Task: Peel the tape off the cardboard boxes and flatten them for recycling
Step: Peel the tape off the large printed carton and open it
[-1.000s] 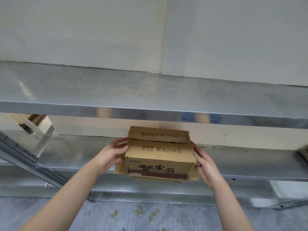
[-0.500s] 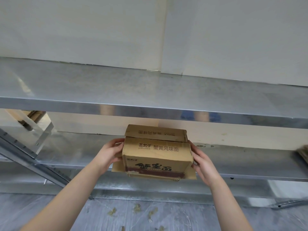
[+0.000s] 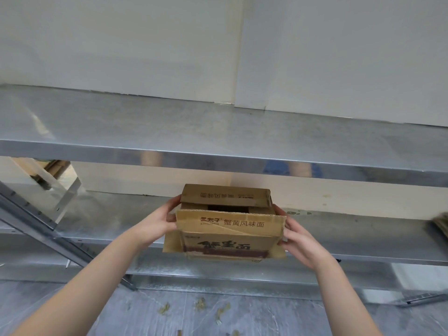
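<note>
A brown cardboard box [image 3: 229, 232] with dark printed characters hangs in the air in front of the lower metal shelf [image 3: 363, 243]. My left hand [image 3: 158, 223] grips its left side and my right hand [image 3: 299, 241] grips its right side. The top flaps stand slightly apart, showing a dark gap between them. Loose bottom flaps stick out under the box. A strip of clear tape crosses the near top flap.
A wide metal upper shelf [image 3: 218, 132] runs across the view above the box, against a pale wall. A slanted metal brace [image 3: 43, 226] stands at the left. Flattened cardboard [image 3: 440, 223] lies at the right edge. Small scraps [image 3: 201, 305] litter the grey floor.
The box has come closer and slightly up, held by both hands. Its top flaps have parted, opening a dark gap.
</note>
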Tool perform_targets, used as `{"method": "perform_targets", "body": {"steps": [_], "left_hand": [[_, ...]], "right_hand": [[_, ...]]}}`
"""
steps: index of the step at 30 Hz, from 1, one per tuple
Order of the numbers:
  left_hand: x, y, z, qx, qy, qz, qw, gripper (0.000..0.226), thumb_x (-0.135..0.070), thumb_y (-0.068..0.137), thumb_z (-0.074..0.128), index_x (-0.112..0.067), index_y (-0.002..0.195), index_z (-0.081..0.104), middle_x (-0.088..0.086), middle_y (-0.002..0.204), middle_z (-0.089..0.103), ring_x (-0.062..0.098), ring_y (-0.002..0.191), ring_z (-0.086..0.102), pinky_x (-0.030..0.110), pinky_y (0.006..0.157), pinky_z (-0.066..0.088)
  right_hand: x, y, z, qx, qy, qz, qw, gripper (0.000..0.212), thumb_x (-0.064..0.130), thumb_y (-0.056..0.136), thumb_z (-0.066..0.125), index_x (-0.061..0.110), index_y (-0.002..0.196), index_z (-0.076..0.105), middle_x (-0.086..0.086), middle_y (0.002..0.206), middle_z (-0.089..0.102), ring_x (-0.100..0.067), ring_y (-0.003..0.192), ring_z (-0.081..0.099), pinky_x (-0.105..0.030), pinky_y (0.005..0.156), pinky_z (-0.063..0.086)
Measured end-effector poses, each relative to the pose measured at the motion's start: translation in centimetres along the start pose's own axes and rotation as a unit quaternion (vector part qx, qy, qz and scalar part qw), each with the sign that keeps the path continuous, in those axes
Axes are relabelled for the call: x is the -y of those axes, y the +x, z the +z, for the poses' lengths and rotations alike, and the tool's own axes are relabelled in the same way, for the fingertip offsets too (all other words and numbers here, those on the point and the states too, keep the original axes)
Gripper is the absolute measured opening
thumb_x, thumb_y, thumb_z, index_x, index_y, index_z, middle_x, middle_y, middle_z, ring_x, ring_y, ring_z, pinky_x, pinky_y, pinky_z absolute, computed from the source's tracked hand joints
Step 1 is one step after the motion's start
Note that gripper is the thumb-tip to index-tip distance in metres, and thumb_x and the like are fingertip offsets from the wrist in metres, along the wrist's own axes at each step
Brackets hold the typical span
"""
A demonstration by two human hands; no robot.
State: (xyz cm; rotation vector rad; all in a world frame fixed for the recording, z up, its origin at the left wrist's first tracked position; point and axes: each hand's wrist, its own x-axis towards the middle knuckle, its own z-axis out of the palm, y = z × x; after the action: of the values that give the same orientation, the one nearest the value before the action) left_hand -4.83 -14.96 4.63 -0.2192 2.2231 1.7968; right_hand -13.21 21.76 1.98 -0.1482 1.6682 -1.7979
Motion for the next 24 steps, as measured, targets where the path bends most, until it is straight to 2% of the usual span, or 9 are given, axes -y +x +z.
{"method": "perform_targets", "body": {"steps": [2,5,8,12,15,18,20,22,24], "left_hand": [[-0.1,0.0,-0.1,0.018,-0.041,0.001,0.999,0.077,-0.016,0.084,0.073,-0.039,0.144,0.031,-0.024,0.141,0.045,-0.003,0.123,0.052,0.026,0.104,0.044],[1.0,-0.4,-0.6,0.095,-0.109,-0.017,0.989,0.085,-0.027,0.083,0.075,-0.041,0.148,0.022,-0.027,0.145,0.040,-0.004,0.135,0.038,0.026,0.110,0.037],[1.9,-0.9,-1.0,0.150,-0.073,-0.026,0.986,0.106,-0.044,0.073,0.081,-0.045,0.150,0.007,-0.027,0.152,0.027,-0.004,0.140,0.027,0.030,0.117,0.025],[1.2,-0.3,-0.7,0.175,-0.003,-0.027,0.984,0.118,-0.020,0.075,0.083,-0.047,0.148,-0.006,-0.026,0.149,0.027,-0.004,0.137,0.033,0.026,0.114,0.031],[0.6,0.5,-0.9,0.137,0.020,-0.003,0.990,0.115,-0.011,0.071,0.084,-0.043,0.148,0.005,-0.016,0.146,0.039,0.005,0.133,0.044,0.025,0.107,0.040],[0.2,0.9,-1.6,0.022,0.119,-0.005,0.993,0.112,-0.053,0.049,0.090,-0.040,0.138,0.023,-0.014,0.141,0.035,0.010,0.131,0.042,0.035,0.108,0.041],[0.1,1.2,-2.1,0.006,0.177,-0.005,0.984,0.103,-0.069,0.042,0.083,-0.039,0.127,0.033,-0.014,0.134,0.031,0.009,0.128,0.038,0.034,0.107,0.040],[-0.3,1.4,-2.2,0.032,0.202,0.020,0.979,0.091,-0.069,0.048,0.082,-0.046,0.125,0.040,-0.017,0.133,0.026,0.009,0.130,0.034,0.030,0.108,0.036],[-0.9,1.6,-2.3,0.037,0.193,0.053,0.979,0.082,-0.055,0.059,0.083,-0.050,0.129,0.040,-0.023,0.134,0.021,0.009,0.133,0.032,0.027,0.110,0.031]], "right_hand": [[-0.2,0.1,0.0,-0.001,0.044,-0.011,0.999,0.077,0.029,0.080,0.071,0.028,0.148,0.036,-0.002,0.141,0.056,-0.020,0.125,0.057,-0.034,0.091,0.053],[-0.4,-0.1,0.1,0.019,0.063,-0.015,0.998,0.103,0.038,0.065,0.087,0.024,0.151,0.031,-0.001,0.148,0.049,-0.025,0.134,0.048,-0.042,0.109,0.040],[-0.4,-0.1,0.3,0.049,0.046,-0.015,0.998,0.104,0.031,0.065,0.086,0.028,0.152,0.029,0.000,0.149,0.047,-0.025,0.137,0.044,-0.048,0.116,0.029],[-0.7,0.2,0.1,0.069,-0.001,-0.018,0.997,0.107,0.002,0.066,0.075,0.035,0.152,0.022,0.009,0.154,0.038,-0.016,0.141,0.039,-0.047,0.117,0.029],[-0.3,0.4,0.1,0.050,-0.026,-0.007,0.998,0.111,-0.006,0.065,0.074,0.044,0.149,0.022,0.018,0.153,0.032,-0.011,0.140,0.038,-0.037,0.106,0.045],[0.6,0.4,-0.3,0.038,-0.060,0.001,0.997,0.109,0.007,0.058,0.085,0.042,0.143,0.026,0.018,0.149,0.033,-0.011,0.136,0.040,-0.031,0.100,0.049],[1.5,0.6,-0.4,0.043,-0.110,0.017,0.993,0.107,0.021,0.050,0.088,0.036,0.138,0.030,0.011,0.144,0.038,-0.013,0.134,0.041,-0.033,0.105,0.044],[2.4,1.0,-0.7,0.045,-0.168,0.025,0.985,0.106,0.032,0.047,0.090,0.038,0.136,0.032,0.014,0.143,0.036,-0.015,0.138,0.034,-0.043,0.114,0.035],[3.2,1.3,-1.0,0.049,-0.194,0.017,0.980,0.109,0.042,0.046,0.094,0.043,0.138,0.034,0.014,0.149,0.031,-0.012,0.143,0.027,-0.048,0.118,0.029]]}}
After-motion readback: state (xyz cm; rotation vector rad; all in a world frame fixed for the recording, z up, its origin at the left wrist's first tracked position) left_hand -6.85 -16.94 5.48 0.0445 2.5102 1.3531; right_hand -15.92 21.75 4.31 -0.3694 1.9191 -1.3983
